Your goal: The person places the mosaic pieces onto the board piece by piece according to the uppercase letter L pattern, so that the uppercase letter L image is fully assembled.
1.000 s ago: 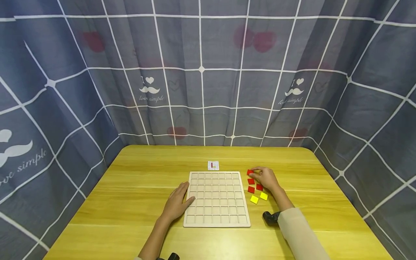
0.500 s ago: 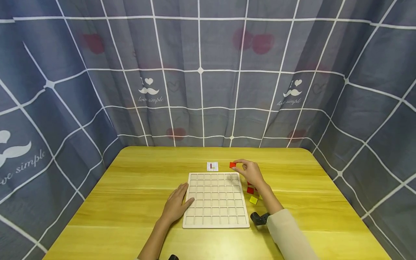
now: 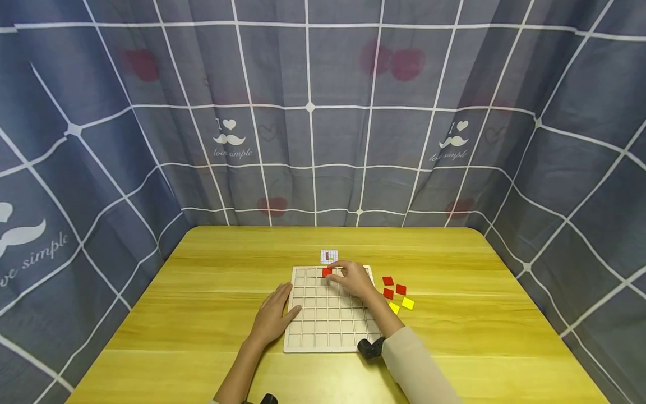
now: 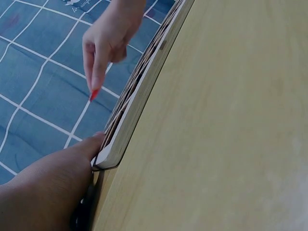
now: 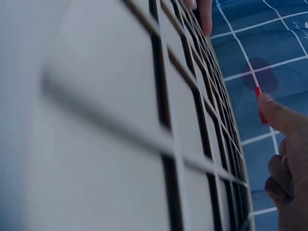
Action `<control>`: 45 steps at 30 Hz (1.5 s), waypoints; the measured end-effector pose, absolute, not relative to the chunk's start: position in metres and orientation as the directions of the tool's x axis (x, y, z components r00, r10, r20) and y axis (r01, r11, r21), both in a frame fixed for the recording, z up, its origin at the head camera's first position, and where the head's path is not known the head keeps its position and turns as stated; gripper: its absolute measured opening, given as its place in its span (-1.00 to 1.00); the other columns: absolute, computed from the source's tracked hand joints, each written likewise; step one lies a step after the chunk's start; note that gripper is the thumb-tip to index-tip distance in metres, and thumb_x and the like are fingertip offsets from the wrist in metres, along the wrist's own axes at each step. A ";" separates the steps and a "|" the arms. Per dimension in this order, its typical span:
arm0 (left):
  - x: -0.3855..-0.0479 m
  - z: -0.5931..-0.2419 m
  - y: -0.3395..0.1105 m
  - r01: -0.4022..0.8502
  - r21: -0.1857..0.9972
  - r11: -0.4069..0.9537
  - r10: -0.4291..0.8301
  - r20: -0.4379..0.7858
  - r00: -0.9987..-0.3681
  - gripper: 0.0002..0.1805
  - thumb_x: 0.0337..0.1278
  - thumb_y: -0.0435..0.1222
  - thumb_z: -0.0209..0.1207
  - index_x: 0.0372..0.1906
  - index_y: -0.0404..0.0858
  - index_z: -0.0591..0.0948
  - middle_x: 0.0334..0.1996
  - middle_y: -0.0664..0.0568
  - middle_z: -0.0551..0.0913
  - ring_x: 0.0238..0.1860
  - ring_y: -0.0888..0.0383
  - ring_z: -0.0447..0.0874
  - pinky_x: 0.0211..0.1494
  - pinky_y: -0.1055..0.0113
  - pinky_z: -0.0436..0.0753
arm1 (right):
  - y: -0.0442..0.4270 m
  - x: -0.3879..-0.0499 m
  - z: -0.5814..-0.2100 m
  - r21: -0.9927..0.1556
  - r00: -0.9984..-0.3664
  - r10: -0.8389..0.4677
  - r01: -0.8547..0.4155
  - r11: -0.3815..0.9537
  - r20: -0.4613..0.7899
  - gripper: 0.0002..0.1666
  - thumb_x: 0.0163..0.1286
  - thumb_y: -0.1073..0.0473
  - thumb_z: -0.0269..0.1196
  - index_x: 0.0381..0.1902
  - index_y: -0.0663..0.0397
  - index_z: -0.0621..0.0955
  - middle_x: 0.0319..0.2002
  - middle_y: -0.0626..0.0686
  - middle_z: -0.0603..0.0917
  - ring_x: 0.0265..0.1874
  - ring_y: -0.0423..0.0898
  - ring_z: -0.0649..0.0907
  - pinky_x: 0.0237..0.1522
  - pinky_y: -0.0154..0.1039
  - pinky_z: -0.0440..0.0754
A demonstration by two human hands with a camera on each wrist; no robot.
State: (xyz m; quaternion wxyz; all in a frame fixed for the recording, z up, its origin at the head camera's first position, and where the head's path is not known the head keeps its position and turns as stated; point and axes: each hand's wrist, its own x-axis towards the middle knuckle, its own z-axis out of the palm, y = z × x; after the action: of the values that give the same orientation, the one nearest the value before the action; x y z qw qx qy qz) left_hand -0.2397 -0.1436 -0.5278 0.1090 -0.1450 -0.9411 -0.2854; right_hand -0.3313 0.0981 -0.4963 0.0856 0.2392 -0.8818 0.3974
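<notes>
Between thumb and fingertips my right hand pinches a thin red square tile. It hovers over the far rows of a pale wooden grid board. In the left wrist view the red tile hangs clear of the board's edge. My left hand rests along the left edge of the board with straight fingers, its thumb lying over the rim. The right wrist view shows the red tile edge-on, partly covered by the thumb.
Right of the board lie several loose tiles, among them a red tile and a yellow tile. A small printed grid card sits behind the board. A grey checked curtain surrounds the wooden table.
My right hand picked up the farthest red tile on the right and carried it left, past the board's far right corner, to above its far rows. The left hand stayed in place.
</notes>
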 end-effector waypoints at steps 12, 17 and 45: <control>-0.239 -0.526 -0.143 0.326 0.506 0.799 0.211 0.272 -0.939 -0.27 0.21 -0.01 0.09 0.35 -0.35 0.23 0.32 -0.20 0.23 0.35 -0.10 0.10 0.37 -0.02 0.08 | 0.087 -0.333 -0.515 -0.647 -0.881 -0.392 -0.463 0.605 0.264 -0.70 0.14 -0.04 0.34 -0.19 -0.07 0.69 -0.86 -0.18 0.22 -0.84 -0.28 0.10 -0.77 -0.41 0.09; -0.239 -0.526 -0.143 0.324 0.510 0.797 0.208 0.272 -0.939 -0.27 0.21 -0.02 0.10 0.35 -0.35 0.23 0.32 -0.20 0.23 0.36 -0.10 0.09 0.37 -0.03 0.08 | 0.085 -0.332 -0.515 -0.617 -0.884 -0.388 -0.462 0.637 0.260 -0.72 0.14 -0.05 0.34 -0.20 -0.11 0.70 -0.86 -0.19 0.23 -0.83 -0.28 0.10 -0.76 -0.39 0.08; -0.239 -0.528 -0.143 0.323 0.501 0.803 0.204 0.279 -0.938 -0.27 0.19 -0.01 0.11 0.34 -0.35 0.24 0.32 -0.17 0.25 0.35 -0.10 0.10 0.37 -0.01 0.08 | 0.165 -0.324 -0.498 -0.765 -0.921 -0.224 -0.388 0.514 0.317 -0.62 0.21 -0.07 0.29 -0.10 0.01 0.68 -0.90 -0.15 0.12 -0.88 -0.24 0.04 -0.83 -0.42 0.01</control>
State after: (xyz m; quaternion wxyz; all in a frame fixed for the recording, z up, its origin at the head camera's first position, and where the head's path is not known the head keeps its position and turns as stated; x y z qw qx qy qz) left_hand -0.2394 -0.1426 -0.5281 0.1064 -0.1397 -0.9435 -0.2811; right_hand -0.3237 0.1645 -0.4980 0.0892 0.1769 -0.8654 0.4602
